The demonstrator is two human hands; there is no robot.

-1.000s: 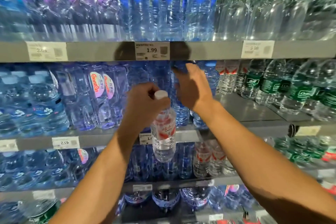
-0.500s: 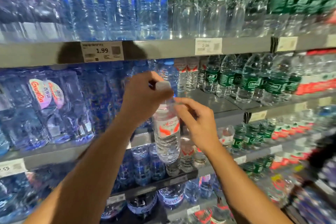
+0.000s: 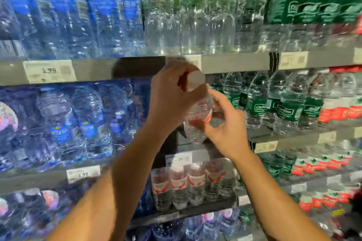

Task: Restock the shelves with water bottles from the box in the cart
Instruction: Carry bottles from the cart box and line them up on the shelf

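Middle shelf (image 3: 290, 140): bare gap at its front edge beside green-label bottles (image 3: 256, 107). Bottle (image 3: 197, 117) tilted before it; my left hand (image 3: 172, 101) curled round neck, right hand (image 3: 225, 129) cupping body. Level it, slide base in.

Pretty dim overall, cool bluish cast. Heavy motion blur everywhere, price tags (image 3: 49, 71) barely readable. Glints on the upper bottles (image 3: 195, 25), dark shadow on the shelf edge (image 3: 137, 66), wide-angle bending near the corners.

Blurred white price tags (image 3: 50, 71) along the grey shelf edges, one reading 1.99 (image 3: 83, 174).
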